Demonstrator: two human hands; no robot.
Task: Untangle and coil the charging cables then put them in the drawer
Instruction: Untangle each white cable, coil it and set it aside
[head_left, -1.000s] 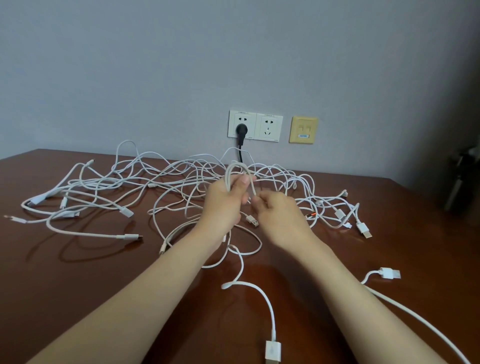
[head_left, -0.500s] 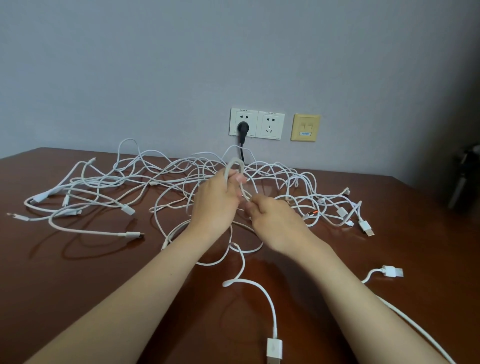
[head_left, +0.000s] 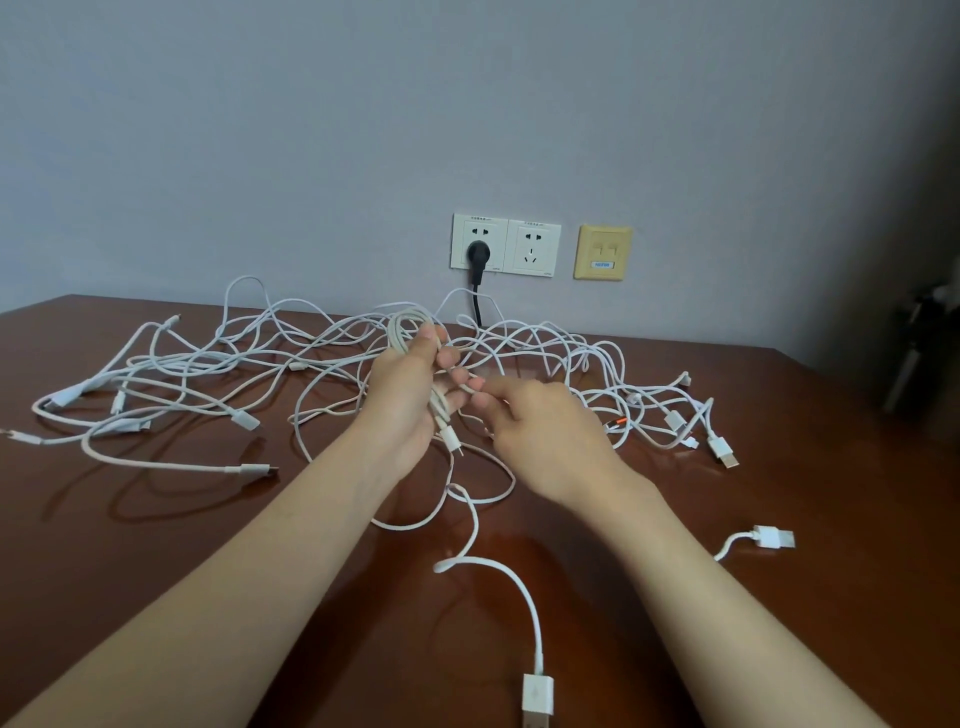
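Observation:
A tangle of white charging cables (head_left: 218, 364) sprawls across the brown table (head_left: 156, 545). My left hand (head_left: 405, 400) grips a small bundle of looped white cable (head_left: 402, 332), with a plug end (head_left: 451, 440) hanging below the palm. My right hand (head_left: 540, 431) is just right of it and pinches a strand of the same cable at its fingertips. From under the hands one cable runs toward me and ends in a white USB plug (head_left: 537, 696). No drawer is in view.
Wall sockets (head_left: 506, 244) with a black plug (head_left: 478, 257) sit behind the table, beside a yellow data plate (head_left: 602, 253). A loose USB plug (head_left: 774, 538) lies at right. A dark object (head_left: 924, 353) stands past the table's right edge.
The loop in my left hand has tightened into a narrower bundle. My right hand has shifted slightly right, its fingers drawing a strand across my left hand's fingers.

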